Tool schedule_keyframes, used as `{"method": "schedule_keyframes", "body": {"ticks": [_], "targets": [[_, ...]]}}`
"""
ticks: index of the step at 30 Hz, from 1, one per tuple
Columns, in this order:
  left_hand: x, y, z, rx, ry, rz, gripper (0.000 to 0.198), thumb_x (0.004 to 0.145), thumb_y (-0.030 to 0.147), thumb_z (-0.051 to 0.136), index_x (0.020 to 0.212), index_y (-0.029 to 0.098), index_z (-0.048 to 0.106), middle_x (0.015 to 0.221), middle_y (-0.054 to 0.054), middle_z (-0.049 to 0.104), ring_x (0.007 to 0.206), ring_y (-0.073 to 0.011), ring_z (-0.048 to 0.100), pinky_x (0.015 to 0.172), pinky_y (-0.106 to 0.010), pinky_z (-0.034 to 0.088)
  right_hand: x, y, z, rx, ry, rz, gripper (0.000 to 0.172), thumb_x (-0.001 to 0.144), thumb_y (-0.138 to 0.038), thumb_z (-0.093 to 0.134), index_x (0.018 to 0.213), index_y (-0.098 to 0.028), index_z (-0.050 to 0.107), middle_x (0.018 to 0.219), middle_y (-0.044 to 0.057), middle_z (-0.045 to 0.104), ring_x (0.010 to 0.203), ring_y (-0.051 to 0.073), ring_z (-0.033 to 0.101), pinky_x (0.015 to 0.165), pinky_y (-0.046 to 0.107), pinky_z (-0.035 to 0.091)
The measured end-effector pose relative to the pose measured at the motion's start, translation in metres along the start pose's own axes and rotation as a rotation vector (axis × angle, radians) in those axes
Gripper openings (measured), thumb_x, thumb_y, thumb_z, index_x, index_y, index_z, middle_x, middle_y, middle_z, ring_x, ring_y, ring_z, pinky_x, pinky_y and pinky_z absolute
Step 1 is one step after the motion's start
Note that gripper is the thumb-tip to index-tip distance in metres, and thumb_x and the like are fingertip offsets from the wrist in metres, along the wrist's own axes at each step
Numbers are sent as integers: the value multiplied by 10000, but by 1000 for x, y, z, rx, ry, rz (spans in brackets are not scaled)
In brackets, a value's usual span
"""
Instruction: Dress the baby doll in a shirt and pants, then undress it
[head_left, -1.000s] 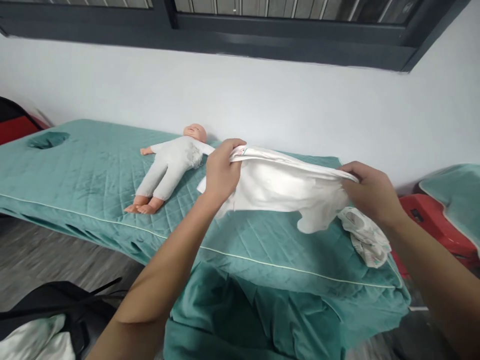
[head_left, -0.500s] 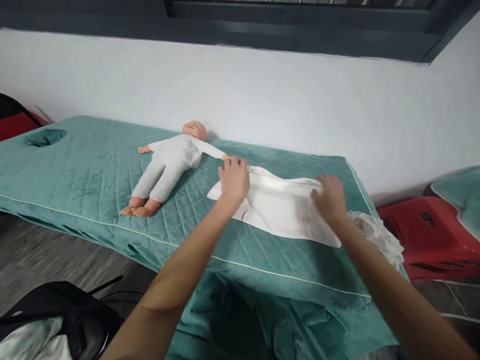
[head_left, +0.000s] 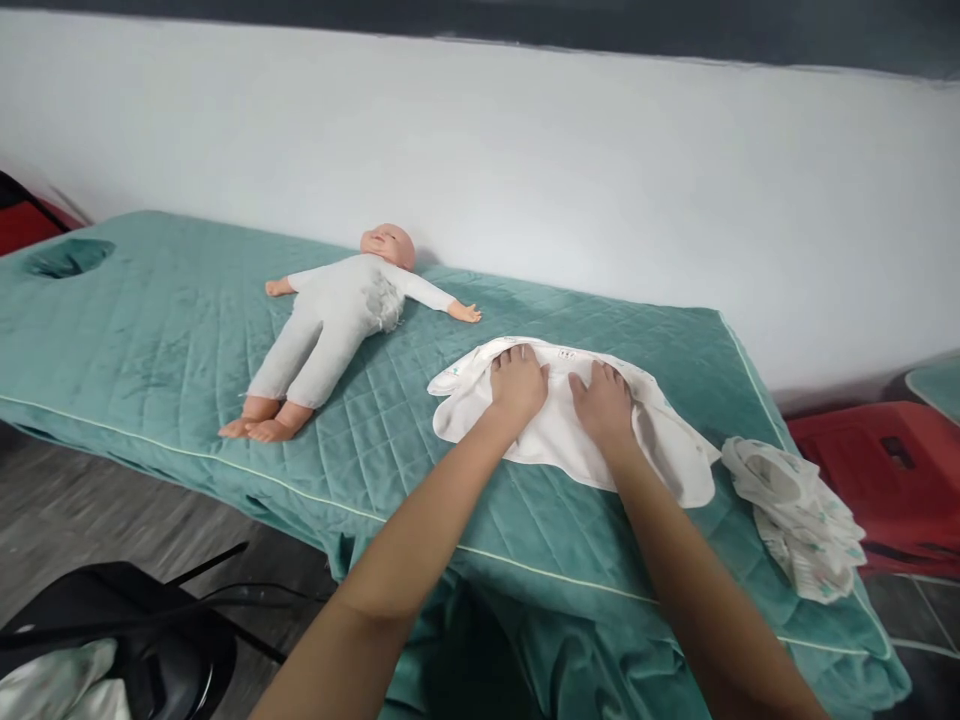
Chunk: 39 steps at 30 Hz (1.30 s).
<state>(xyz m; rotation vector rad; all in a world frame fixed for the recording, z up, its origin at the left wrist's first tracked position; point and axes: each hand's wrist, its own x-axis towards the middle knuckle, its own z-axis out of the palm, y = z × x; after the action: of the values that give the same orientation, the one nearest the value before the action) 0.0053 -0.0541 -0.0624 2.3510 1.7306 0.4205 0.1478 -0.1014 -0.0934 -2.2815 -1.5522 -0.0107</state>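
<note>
A white baby garment (head_left: 559,445) with a small printed label at its top edge lies spread on the green quilted bed cover. My left hand (head_left: 520,383) presses on its upper part, fingers stretched toward the far edge. Close by on the right, my right hand (head_left: 604,403) rests on the same cloth, its thumb apart from the fingers. Both sets of fingertips are partly lost against the fabric folds. To the left, a baby doll (head_left: 341,300) with a grey-white cloth body lies on its back, its torn side showing stuffing.
A crumpled bundle of white printed cloth (head_left: 799,510) sits at the bed's right end. Beyond it stands a red plastic stool (head_left: 885,450). The white wall (head_left: 562,180) runs along the bed's far side. A black chair (head_left: 127,610) is at lower left.
My hands have come closer together and now lie on the garment's inner area instead of at its upper corners. The cloth is more opened out, with its label showing.
</note>
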Motion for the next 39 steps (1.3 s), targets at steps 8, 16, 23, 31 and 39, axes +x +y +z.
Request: {"method": "schedule_keyframes", "body": {"ticks": [8,16,23,31,39], "targets": [[3,5,18,19,142,38,644,1000,398,336,1595,186,211,1558,-112,448,1404,-294,416,1158,-455,356,7,-2,-5,103,160,-9,602,973,-485,394,1443,-109,408,1580,226,314,1438,399,292,1109,583,369],[24,-6,20,60,74,95,573,1014,416,295,1550,214,312,1499,-128,519,1430,-312,405,1149,-577,333,32,21,-3,27,65,-144,645,977,-457,399,1489,-70,339,1581,239,296,1445,391,294,1155,553,319],[31,-12,25,52,77,117,560,1019,458,262,1516,223,365,1513,-112,507,1457,-318,372,1158,-579,341,45,29,7,-17,32,-162,621,1005,-450,340,1488,-61,375,1557,237,353,1419,385,352,1166,534,310],[42,-11,26,0,-13,87,531,1016,451,277,1485,245,415,1498,-88,537,1413,-304,443,1139,-574,361,50,31,9,-36,-38,-138,663,1008,-469,306,1539,-72,319,1570,235,346,1428,381,346,1161,541,313],[45,-13,29,-8,-74,57,539,1012,473,259,1493,277,402,1481,-77,560,1325,-310,544,1106,-583,383,55,33,16,-100,-163,-143,670,1020,-468,250,1545,-60,329,1574,229,358,1417,379,386,1171,496,315]]}}
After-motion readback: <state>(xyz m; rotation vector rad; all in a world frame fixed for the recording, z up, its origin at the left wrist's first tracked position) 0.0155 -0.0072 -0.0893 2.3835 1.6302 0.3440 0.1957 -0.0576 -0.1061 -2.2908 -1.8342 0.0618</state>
